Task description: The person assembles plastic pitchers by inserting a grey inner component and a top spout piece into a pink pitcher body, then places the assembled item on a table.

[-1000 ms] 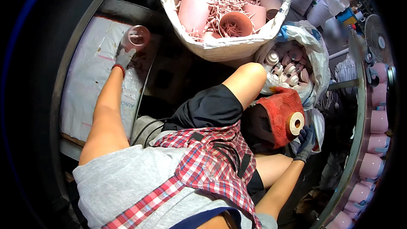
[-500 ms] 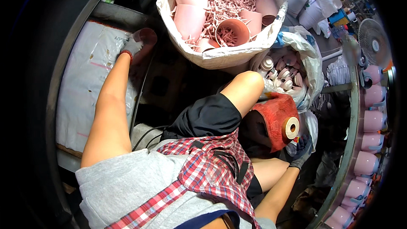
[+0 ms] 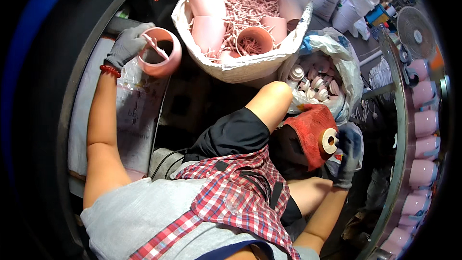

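My left hand (image 3: 126, 45), in a grey glove with a red bead bracelet at the wrist, grips the rim of a hollow, rounded pink plastic shell (image 3: 174, 60). The shell is tilted so that its wide opening shows, and a thin pink strip (image 3: 156, 48) lies across that opening. Below this hand is a bench covered in white plastic film (image 3: 96, 110). On the right, my gloved right hand (image 3: 348, 156) is blurred by motion, its fingers unclear. It is beside a pale ring-shaped roll end (image 3: 329, 141) at the red cloth (image 3: 310, 132).
A large white sack (image 3: 231, 73) ahead holds pink shells and a heap of pink scraps. Beside it, a plastic-lined bag (image 3: 353, 70) contains small white and pink parts. Pink rounded bodies (image 3: 426, 123) line the curved rail (image 3: 399, 130) at right. A fan (image 3: 416, 33) stands farther back.
My left hand has lifted the pink shell off the dark area by the bench and turned its opening into view. My right hand has risen slightly beside the roll. The view has shifted a little.
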`<state>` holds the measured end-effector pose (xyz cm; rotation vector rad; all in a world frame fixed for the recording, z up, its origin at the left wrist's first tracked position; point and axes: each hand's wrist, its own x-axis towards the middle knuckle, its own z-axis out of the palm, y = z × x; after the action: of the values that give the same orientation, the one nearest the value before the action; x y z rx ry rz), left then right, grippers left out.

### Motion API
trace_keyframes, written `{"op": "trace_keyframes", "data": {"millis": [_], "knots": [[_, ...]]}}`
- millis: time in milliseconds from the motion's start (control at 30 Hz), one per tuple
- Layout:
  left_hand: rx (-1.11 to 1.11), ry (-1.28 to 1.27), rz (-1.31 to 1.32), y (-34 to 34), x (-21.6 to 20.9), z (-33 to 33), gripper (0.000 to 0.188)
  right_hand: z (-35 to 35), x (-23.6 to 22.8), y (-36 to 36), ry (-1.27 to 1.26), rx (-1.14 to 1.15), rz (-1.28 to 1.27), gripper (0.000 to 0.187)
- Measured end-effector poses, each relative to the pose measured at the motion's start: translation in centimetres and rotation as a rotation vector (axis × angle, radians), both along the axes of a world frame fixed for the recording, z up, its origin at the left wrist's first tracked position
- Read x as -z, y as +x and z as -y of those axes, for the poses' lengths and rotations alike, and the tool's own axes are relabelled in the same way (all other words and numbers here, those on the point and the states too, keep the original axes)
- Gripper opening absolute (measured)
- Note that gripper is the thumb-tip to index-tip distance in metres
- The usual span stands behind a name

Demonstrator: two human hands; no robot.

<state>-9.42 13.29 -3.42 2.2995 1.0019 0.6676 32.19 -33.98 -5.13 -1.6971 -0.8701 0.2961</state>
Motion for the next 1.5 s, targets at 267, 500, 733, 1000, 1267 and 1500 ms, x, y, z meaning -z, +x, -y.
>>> {"op": "trace_keyframes", "data": {"millis": [267, 500, 733, 1000, 1267, 1500], "knots": [[1.079, -0.150, -0.280, 13.8, -8.0, 16.0, 0.043, -9.9, -10.7, -14.2, -0.129, -0.468, 0.830, 0.049], [1.315, 0.006, -0.374, 20.4, -6.2, 22.3, 0.024, -7.3, -11.3, -14.2, -0.620, -0.612, 0.640, 0.043], [1.520, 0.193, -0.134, 20.4, -2.4, 18.0, 0.025, -1.7, -8.6, -7.8, -0.098, -0.825, 0.328, 0.019], [1.280, -0.442, -0.181, 21.7, -1.3, 19.6, 0.033, 0.0, -17.9, -0.3, 0.312, -0.024, 0.553, 0.017], [1.331, -1.041, 0.031, 24.2, 0.9, 20.2, 0.085, -0.4, -15.8, -1.8, -0.433, -0.246, 0.625, 0.032], [1.355, -0.812, 0.099, 21.6, 6.4, 22.2, 0.121, 21.7, -4.5, -12.8, -0.096, 0.290, -0.409, 0.039]]}}
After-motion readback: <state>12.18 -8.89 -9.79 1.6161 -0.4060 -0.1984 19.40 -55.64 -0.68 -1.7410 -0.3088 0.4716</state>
